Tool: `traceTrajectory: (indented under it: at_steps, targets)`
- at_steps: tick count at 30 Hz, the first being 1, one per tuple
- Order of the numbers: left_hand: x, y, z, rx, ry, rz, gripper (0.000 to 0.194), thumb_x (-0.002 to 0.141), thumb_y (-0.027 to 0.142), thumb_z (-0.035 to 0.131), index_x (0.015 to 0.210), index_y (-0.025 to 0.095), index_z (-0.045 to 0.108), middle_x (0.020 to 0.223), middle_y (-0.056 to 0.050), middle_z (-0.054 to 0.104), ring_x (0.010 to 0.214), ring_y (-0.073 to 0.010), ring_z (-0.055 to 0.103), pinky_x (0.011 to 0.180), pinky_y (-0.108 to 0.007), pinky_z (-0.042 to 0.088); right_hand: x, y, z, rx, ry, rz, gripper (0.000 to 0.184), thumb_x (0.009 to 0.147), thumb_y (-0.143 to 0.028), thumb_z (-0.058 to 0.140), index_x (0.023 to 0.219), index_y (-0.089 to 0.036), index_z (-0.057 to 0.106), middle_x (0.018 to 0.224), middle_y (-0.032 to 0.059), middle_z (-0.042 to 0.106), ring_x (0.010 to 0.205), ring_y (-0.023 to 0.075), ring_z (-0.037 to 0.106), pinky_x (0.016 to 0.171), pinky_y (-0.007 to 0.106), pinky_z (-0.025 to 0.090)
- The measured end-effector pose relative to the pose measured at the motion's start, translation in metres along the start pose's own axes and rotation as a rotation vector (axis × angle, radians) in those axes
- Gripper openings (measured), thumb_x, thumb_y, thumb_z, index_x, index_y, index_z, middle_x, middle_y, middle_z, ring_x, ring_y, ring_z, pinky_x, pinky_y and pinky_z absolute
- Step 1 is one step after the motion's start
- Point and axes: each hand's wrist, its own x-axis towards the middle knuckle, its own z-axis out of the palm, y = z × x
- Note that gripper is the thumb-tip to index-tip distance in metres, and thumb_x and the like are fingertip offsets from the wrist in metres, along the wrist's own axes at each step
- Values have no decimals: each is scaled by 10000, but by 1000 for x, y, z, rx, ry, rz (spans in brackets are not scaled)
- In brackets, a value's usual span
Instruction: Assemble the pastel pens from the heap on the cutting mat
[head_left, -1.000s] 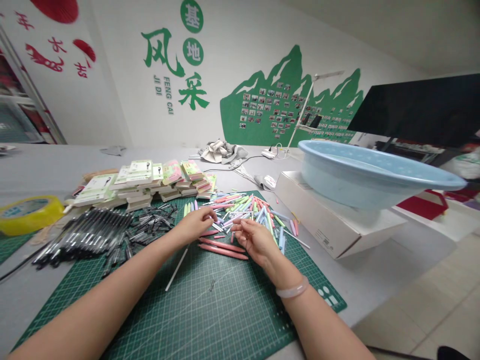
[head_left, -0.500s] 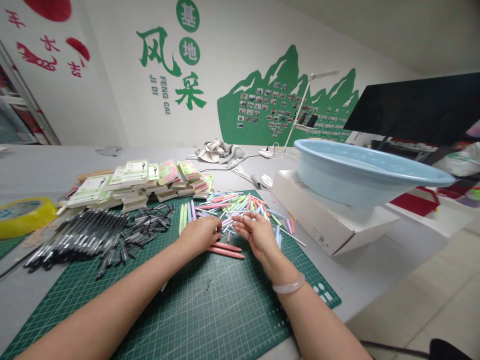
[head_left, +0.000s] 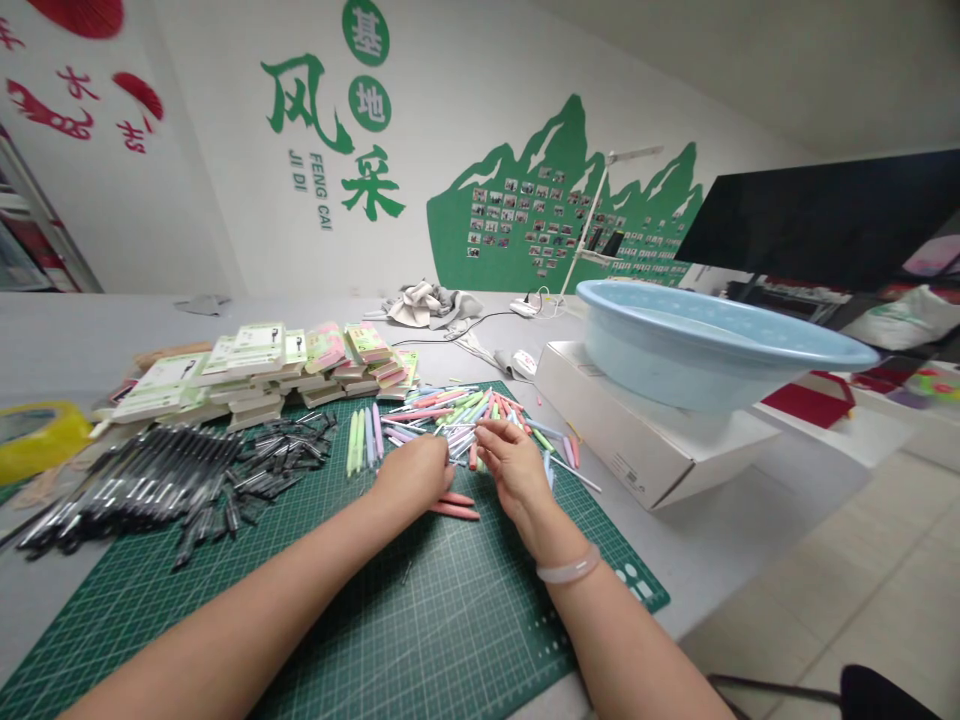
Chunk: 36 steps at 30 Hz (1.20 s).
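My left hand (head_left: 415, 475) is closed above the green cutting mat (head_left: 390, 620), fingertips turned away from view; what it holds, if anything, is hidden. Thumb and fingers of my right hand (head_left: 516, 478) are pinched together beside a heap of pastel pen parts (head_left: 480, 405); I cannot make out what is in them. Two coral-pink pens (head_left: 456, 511) lie side by side on the mat, partly under my left hand. Left of that hand, several green, blue and purple pens (head_left: 362, 440) stand in a row. A small thin piece (head_left: 407, 572) lies nearer me.
Several black clear-barrelled pens (head_left: 142, 485) and loose black pen parts (head_left: 274, 460) lie on the left, with stacked small boxes (head_left: 255, 355) behind and yellow tape (head_left: 45, 440) at the edge. On the right, a blue basin (head_left: 720, 350) rests on a white carton (head_left: 645, 440).
The fingers of my right hand have drawn from loosely apart into a pinch. My left hand has curled further closed. The view has turned slightly right.
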Motion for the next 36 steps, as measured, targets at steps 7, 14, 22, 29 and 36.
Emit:
traceTrajectory:
  at_steps: [7, 14, 22, 29, 36]
  targets:
    - [-1, -31, -24, -926, -81, -57, 285, 749, 436, 567, 756, 155, 612, 549, 34, 495, 404, -53, 318, 421, -198, 252, -7, 1, 5, -11, -129, 7, 257, 608, -263, 764, 832, -158, 697, 774, 28, 672, 685, 127, 621, 727, 281, 519]
    - [-10, -35, -27, -1467, -212, -90, 410, 715, 358, 676, 1060, 158, 583, 688, 24, 547, 378, 8, 191, 352, -160, 112, -18, 0, 17, -168, -259, -161, 262, 599, -198, 736, 837, -182, 627, 755, 11, 669, 706, 154, 616, 678, 285, 505]
    - [-6, -39, -27, -1542, -245, -98, 358, 737, 330, 667, 1042, 161, 585, 744, 15, 550, 373, 16, 188, 312, -147, 111, -19, 2, 16, -301, -271, -253, 171, 645, -187, 685, 802, -189, 618, 792, 19, 665, 743, 165, 608, 721, 298, 484]
    - [-6, -42, -26, -1533, -284, -71, 296, 768, 330, 637, 1008, 170, 571, 711, 33, 509, 376, 12, 187, 324, -151, 98, -18, 2, 15, -341, -269, -296, 139, 670, -183, 666, 806, -190, 638, 792, 18, 659, 741, 165, 601, 703, 293, 474]
    - [-6, -40, -27, -1424, -265, -26, 235, 747, 350, 646, 809, 144, 550, 619, 49, 456, 385, 3, 209, 365, -164, 94, -20, -1, 16, -330, -220, -279, 133, 661, -195, 665, 794, -191, 666, 777, 12, 665, 696, 154, 590, 654, 268, 481]
